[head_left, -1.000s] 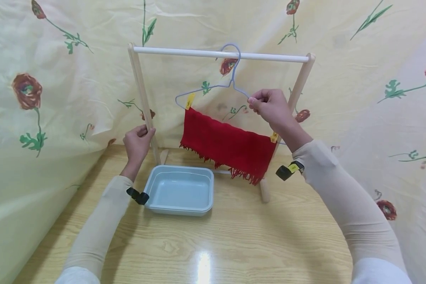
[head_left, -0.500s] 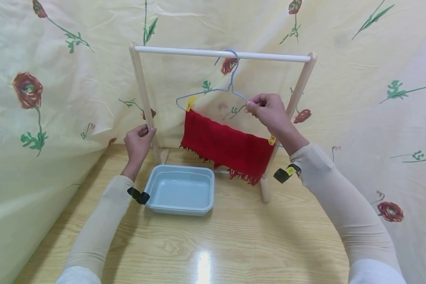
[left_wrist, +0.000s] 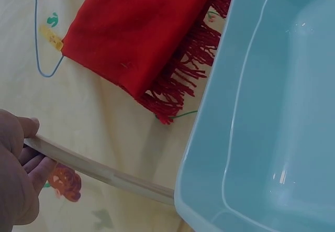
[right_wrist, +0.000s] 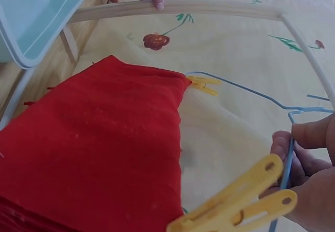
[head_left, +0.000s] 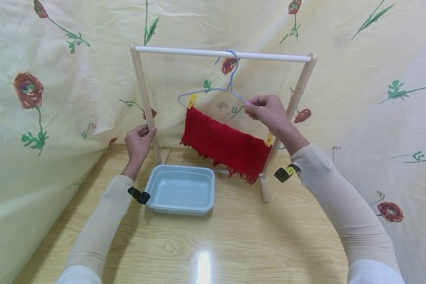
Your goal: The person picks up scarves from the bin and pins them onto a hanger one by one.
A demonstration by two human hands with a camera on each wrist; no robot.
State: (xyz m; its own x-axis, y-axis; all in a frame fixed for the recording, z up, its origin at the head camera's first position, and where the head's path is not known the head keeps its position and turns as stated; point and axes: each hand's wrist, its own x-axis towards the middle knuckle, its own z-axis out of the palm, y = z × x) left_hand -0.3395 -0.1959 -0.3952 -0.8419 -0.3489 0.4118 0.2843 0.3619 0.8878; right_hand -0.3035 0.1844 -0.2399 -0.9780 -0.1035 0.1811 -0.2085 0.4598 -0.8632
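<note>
My right hand [head_left: 268,114] pinches one arm of a blue wire hanger [head_left: 230,82] between thumb and fingers. The hanger's hook lies over the white top bar [head_left: 184,51] of a small clothes rack. From the hanger hangs a folded red fringed scarf [head_left: 227,140], slanting down to the right. Two yellow clothespins fasten it, one clothespin [head_left: 192,100] at the left corner and another clothespin [right_wrist: 238,200] large in the right wrist view. My left hand [head_left: 137,144] holds the rack's wooden left post [left_wrist: 104,172] with thumb and fingers.
A light blue plastic basin [head_left: 179,209] sits on the wooden tabletop [head_left: 170,244] at the foot of the left post. The rack's right post [head_left: 301,86] rises just beyond my right hand. A flowered cloth [head_left: 369,98] hangs around the back and sides.
The hanger's hook has come down onto the top bar. My right hand has lowered slightly and shifted left with the hanger and scarf. My left hand stays on the post.
</note>
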